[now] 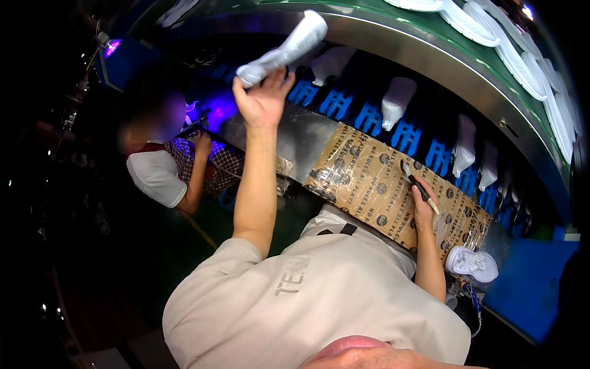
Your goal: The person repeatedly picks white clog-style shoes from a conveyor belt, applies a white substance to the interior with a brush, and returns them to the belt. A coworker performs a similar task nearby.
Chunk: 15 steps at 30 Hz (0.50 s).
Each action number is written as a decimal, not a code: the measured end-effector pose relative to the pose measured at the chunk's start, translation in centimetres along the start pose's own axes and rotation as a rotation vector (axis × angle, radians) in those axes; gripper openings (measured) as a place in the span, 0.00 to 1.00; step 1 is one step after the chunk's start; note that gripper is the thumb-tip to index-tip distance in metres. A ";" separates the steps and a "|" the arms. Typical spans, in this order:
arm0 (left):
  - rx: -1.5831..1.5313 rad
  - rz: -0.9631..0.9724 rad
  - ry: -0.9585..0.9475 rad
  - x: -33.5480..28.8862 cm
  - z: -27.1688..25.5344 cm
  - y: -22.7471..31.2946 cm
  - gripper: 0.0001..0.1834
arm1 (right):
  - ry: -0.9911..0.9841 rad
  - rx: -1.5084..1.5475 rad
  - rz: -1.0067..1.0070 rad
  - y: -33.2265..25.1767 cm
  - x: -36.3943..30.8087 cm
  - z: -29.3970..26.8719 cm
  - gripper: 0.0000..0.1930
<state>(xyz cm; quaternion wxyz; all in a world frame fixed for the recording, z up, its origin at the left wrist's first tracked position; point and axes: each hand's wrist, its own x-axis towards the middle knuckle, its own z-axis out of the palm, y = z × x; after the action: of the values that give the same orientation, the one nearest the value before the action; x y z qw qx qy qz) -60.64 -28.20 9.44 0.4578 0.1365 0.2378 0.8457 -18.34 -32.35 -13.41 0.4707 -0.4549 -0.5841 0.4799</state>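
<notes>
My left hand (263,106) is raised at the upper left, palm in view. Its thumb and fingers are around the lower end of a white, foot-shaped shoe form (289,49), which tilts up to the right across the metal rail. Part of the fingers is hidden behind it. Low over the cardboard-covered bench (362,178), my right hand (423,206) is closed around a slim brush (418,186) with a dark handle. Its pale tip points away from me. A white shoe (472,264) lies right of my right forearm.
Behind the bench, blue racks (405,136) carry several white shoe forms (398,101). A curved metal rail (491,80) borders a green conveyor (424,24) with white soles (470,21). At left, a person (157,175) works near a purple light. A blue panel (531,283) stands at right.
</notes>
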 end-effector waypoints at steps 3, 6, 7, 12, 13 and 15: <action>-0.019 -0.103 0.090 -4.4 -4.4 -4.1 0.36 | 0.068 0.163 0.165 -0.7 -0.2 -0.4 0.13; 0.151 -0.351 0.116 -9.5 -8.2 -8.1 0.40 | 0.141 0.329 0.268 -2.3 -0.2 -0.5 0.13; 0.231 -0.476 0.053 -11.6 -9.0 -9.1 0.43 | 0.140 0.417 0.303 -2.8 -0.1 -0.3 0.13; 0.247 -0.810 -0.035 -17.3 -9.0 -11.6 0.46 | -0.024 0.510 0.286 -9.2 0.4 2.1 0.13; 0.257 -0.826 -0.056 -17.8 -8.9 -11.8 0.46 | -0.074 0.466 0.257 -10.6 0.5 2.8 0.13; 0.259 -0.826 -0.111 -17.4 -8.5 -12.4 0.47 | -0.149 0.358 0.169 -12.9 1.0 4.2 0.12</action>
<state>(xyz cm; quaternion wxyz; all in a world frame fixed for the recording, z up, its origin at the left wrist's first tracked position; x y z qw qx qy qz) -46.20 -39.33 -4.50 0.7488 0.1317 0.3516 0.5462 -23.67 -33.54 -0.90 0.4574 -0.3747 -0.4825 0.6463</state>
